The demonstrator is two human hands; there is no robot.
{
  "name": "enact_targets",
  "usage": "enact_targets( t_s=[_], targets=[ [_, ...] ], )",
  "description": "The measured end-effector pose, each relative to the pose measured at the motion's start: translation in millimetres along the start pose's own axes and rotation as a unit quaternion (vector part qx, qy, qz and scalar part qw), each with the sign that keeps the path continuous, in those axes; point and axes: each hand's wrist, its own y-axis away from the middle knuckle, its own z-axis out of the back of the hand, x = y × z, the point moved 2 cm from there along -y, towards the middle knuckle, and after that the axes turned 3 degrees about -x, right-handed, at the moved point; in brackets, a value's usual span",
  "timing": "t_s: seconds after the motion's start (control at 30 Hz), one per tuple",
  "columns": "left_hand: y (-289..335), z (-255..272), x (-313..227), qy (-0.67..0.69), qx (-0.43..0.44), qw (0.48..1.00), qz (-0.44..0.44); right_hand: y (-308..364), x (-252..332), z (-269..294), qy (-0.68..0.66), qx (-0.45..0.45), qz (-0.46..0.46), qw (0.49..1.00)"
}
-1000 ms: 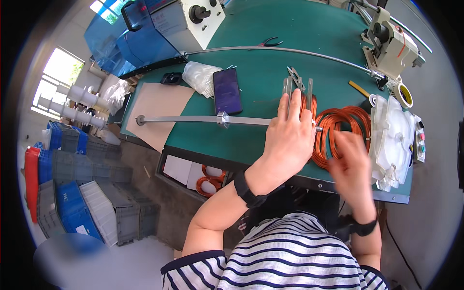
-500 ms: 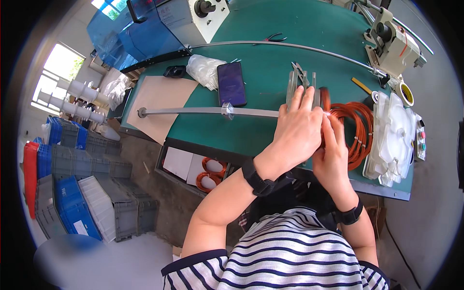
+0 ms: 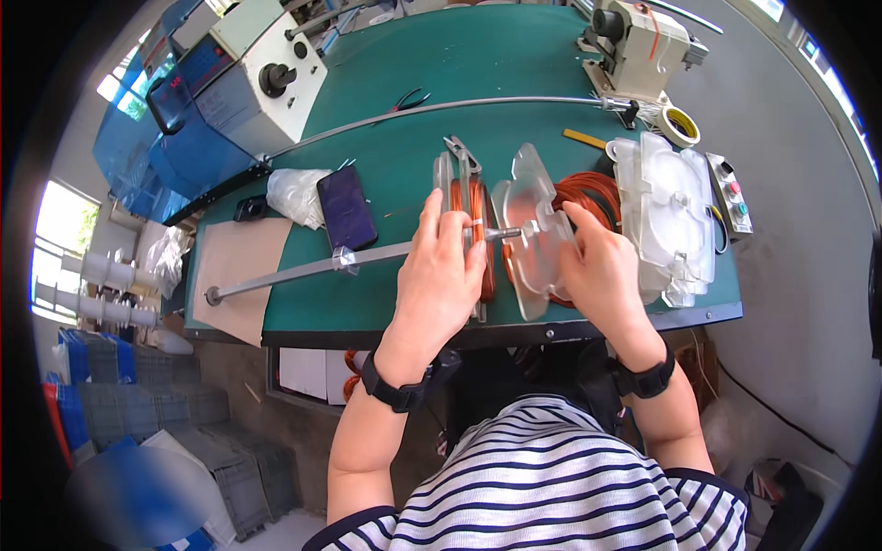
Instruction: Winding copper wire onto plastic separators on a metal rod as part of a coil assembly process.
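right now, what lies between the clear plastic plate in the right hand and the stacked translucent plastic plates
The head view shows coiled orange wire there, partly hidden by the right hand.

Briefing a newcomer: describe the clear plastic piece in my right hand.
On the green tabletop, follow the long grey metal bar to its right end. There, your right hand holds the clear, lobed plastic piece, apart from the clear plastic stack farther right.

Reckoned from its middle, the green-topped bench (image 3: 441, 55) carries a blue-hooded machine (image 3: 248, 101) at ten o'clock, pliers (image 3: 405, 101) at eleven, a cream machine (image 3: 638, 55) at two, orange wire coils (image 3: 597, 186) at three, and brown paper (image 3: 241, 275) at eight.
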Motion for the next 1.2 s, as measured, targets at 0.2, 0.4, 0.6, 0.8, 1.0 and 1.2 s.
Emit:
enact_targets(
  t_s=[0.2, 0.4, 0.6, 0.8, 1.0, 1.2],
  targets=[
    [0.0, 5.4, -6.7, 0.022, 0.025, 0.999, 0.032, 9.2, -95.4, 96.0, -0.288, -0.145, -0.183, 0.929],
    [2.0, 6.4, -5.7, 0.008, 0.016, 0.999, 0.031, 8.2, -69.8, 97.5, 0.111, -0.198, -0.056, 0.972],
    [-7.3, -6.6, -12.5, -0.022, -0.038, 0.999, -0.020, 17.4, 33.5, -39.3, -0.165, 0.035, 0.147, 0.975],
    [-0.1, -7.0, 1.9, 0.009, -0.049, 0.997, -0.054, 17.0, 35.4, -48.0, -0.085, -0.031, 0.133, 0.987],
    [-2.7, 6.5, 8.4, 0.050, -0.005, 0.997, 0.066, 11.1, 66.2, -39.8, -0.002, 0.054, 0.163, 0.985],
    [-6.0, -0.2, 2.3, -0.053, -0.052, 0.997, 0.008, 11.9, 44.8, -28.8, 0.101, 0.057, 0.104, 0.988]
  ],
)
